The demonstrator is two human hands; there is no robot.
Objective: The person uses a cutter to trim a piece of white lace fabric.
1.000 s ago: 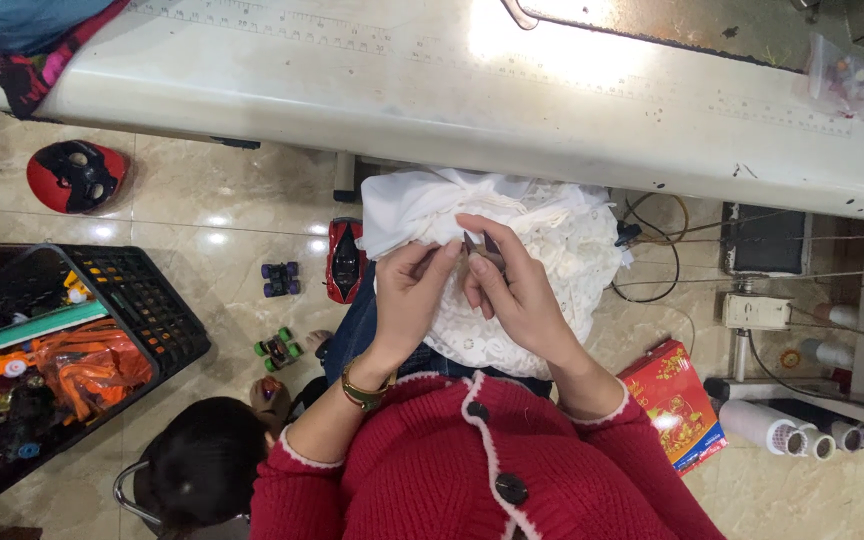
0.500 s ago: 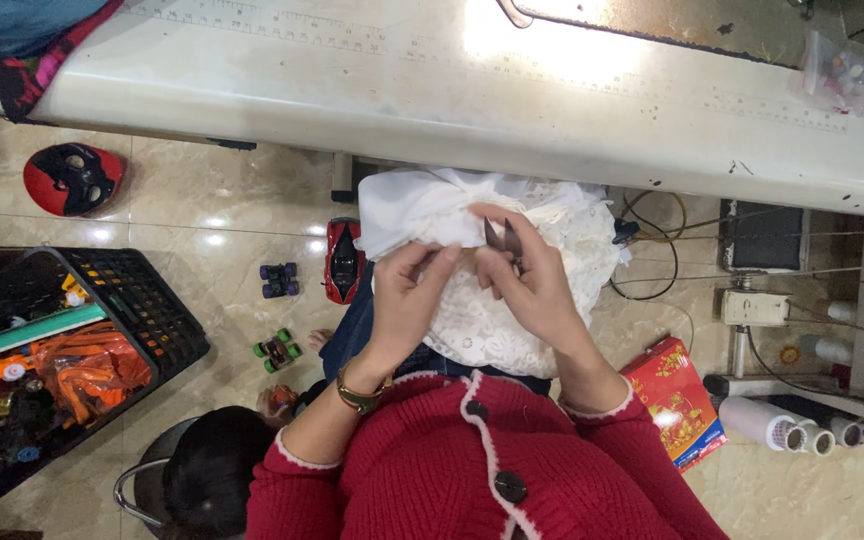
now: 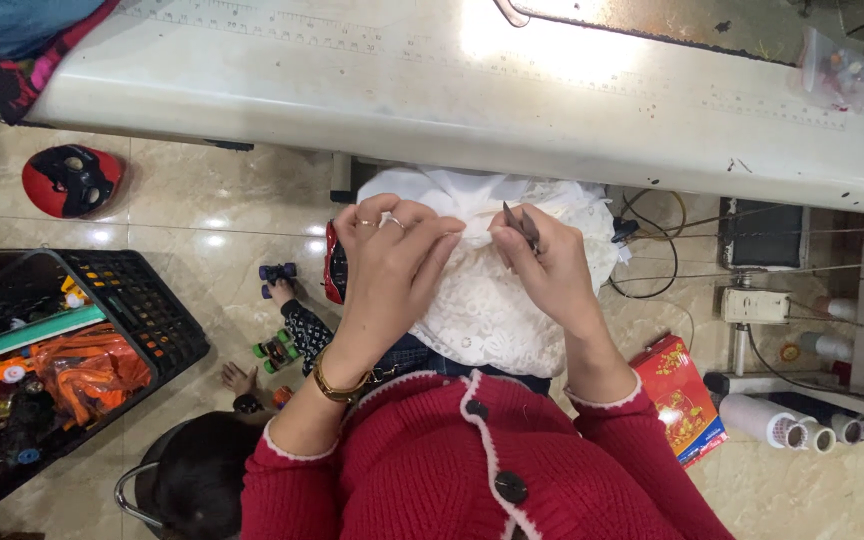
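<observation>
Two hands at work on white lace fabric, seen from above.

White lace fabric (image 3: 492, 300) lay bunched in the lap, just below the edge of the white worktable (image 3: 352, 90). Left hand (image 3: 392, 265), ringed, pinched a fold of it near the top. Right hand (image 3: 542, 265) was closed around small dark thread snips (image 3: 520, 224), tips just beside that fold. Black crate (image 3: 142, 310) of toys stood on the tiled floor (image 3: 202, 190).

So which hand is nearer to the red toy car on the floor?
Left. The left hand pinches the white lace fabric just beside the red toy car; the right hand, holding small snips, is farther across the fabric.
</observation>
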